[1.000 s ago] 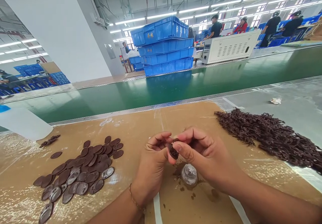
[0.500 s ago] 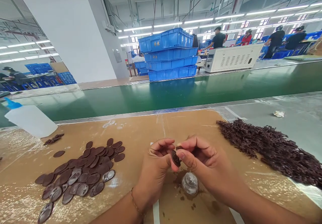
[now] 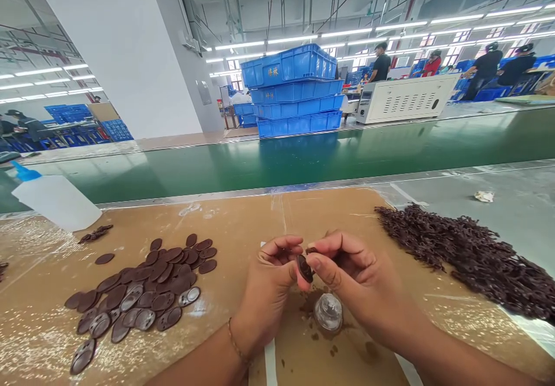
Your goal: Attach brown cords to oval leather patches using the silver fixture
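Note:
Between thumb and fingers, my left hand (image 3: 271, 279) holds a dark brown oval disc (image 3: 304, 268), tilted on edge. My right hand (image 3: 353, 270) is pinched on a small dark brown piece (image 3: 311, 251) at the disc's upper edge; its shape is mostly hidden by the fingers. Just below the hands a small clear round container (image 3: 328, 312) stands on the brown table covering (image 3: 234, 224), with dark wet spots around it. To the left lies a loose pile of brown oval discs (image 3: 147, 285), some shiny. A long heap of dark, twiggy pieces (image 3: 468, 259) lies to the right.
A white bottle with a blue nozzle (image 3: 58, 201) leans at the far left, near a few twiggy pieces (image 3: 96, 233). Beyond the table runs a green belt (image 3: 286, 163). Stacked blue crates (image 3: 299, 94) and a white machine (image 3: 407, 98) stand behind it, with several people farther back.
The whole view has shifted slightly. My right fingers have moved a little away from my left hand; both hands keep their hold.

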`<state>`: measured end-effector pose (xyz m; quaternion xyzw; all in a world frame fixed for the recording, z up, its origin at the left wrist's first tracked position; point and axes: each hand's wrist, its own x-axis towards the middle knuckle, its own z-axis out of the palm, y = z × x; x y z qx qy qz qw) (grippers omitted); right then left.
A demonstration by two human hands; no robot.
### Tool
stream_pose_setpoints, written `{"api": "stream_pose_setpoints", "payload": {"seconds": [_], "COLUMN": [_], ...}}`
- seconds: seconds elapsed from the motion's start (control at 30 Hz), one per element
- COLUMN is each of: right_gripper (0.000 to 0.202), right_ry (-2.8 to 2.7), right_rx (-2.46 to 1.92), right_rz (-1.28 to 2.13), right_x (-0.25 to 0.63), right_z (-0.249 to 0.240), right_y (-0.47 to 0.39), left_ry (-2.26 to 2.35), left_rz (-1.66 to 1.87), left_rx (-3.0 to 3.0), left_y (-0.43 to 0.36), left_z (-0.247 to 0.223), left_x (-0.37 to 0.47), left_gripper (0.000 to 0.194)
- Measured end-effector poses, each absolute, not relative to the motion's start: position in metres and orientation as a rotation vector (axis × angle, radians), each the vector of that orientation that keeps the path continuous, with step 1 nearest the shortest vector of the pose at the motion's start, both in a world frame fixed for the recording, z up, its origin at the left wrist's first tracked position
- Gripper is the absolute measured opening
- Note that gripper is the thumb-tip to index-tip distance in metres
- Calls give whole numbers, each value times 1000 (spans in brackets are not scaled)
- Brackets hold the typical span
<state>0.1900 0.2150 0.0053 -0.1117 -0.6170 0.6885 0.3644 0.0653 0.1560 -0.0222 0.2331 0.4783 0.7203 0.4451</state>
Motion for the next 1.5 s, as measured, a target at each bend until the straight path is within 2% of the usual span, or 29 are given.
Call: {"api": "stream_pose_setpoints", "payload": {"seconds": [1.03, 1.5], "right_gripper": [17, 16], "right_ry": [-1679, -1631], "right_rx": [-378, -346], "right_rz": [1665, 1740], "right_x": [192, 191], "right_z": [6, 7], "right_y": [214, 213], "left_ry": [1200, 1205], "left_rz": [1775, 1771], "left_rx": [553, 558], "left_y": [154, 153], "left_z": [-17, -18], "left_x": [67, 66], "left_gripper": [42, 43]}}
